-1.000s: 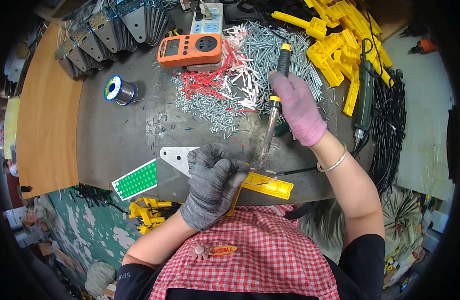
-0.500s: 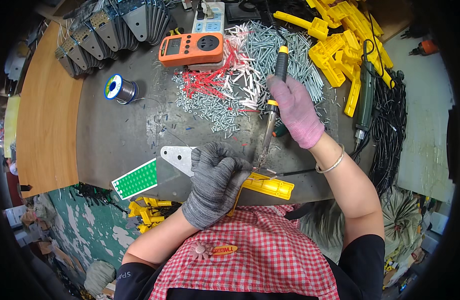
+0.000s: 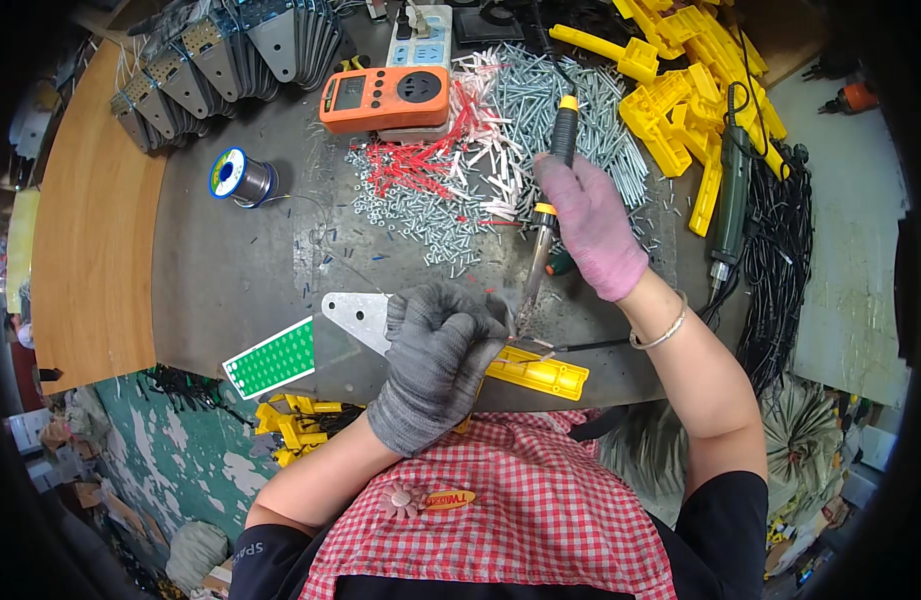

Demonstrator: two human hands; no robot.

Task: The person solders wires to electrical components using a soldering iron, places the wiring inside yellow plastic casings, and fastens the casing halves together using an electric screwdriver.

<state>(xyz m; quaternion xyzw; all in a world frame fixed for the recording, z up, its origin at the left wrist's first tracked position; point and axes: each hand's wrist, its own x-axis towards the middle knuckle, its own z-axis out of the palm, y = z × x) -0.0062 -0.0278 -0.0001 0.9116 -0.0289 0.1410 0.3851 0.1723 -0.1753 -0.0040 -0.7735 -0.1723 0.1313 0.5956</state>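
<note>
My right hand (image 3: 589,225), in a pink glove, grips a soldering iron (image 3: 565,130) with a black and yellow handle. Its tip points down to thin wire ends above a yellow plastic casing (image 3: 546,374). My left hand (image 3: 436,360), in a grey knit glove, is closed close to the tip. Solder wire (image 3: 353,268) runs from a spool (image 3: 243,178) into that fist; the fingertips' exact hold is hidden. A flat silver metal plate (image 3: 356,318) sticks out from behind the left hand. A black cable (image 3: 596,345) reaches the casing from the right.
Behind my hands lie heaps of screws (image 3: 571,110), small red and white sleeves (image 3: 411,165) and an orange meter (image 3: 386,98). Yellow casings (image 3: 681,110) and a green electric screwdriver (image 3: 731,215) are at right. A green label sheet (image 3: 273,358) lies left; metal brackets (image 3: 276,45) stand far left.
My left hand's fingers have shifted slightly by the iron's tip, and a faint haze shows there. The iron stays almost in place in my right hand.
</note>
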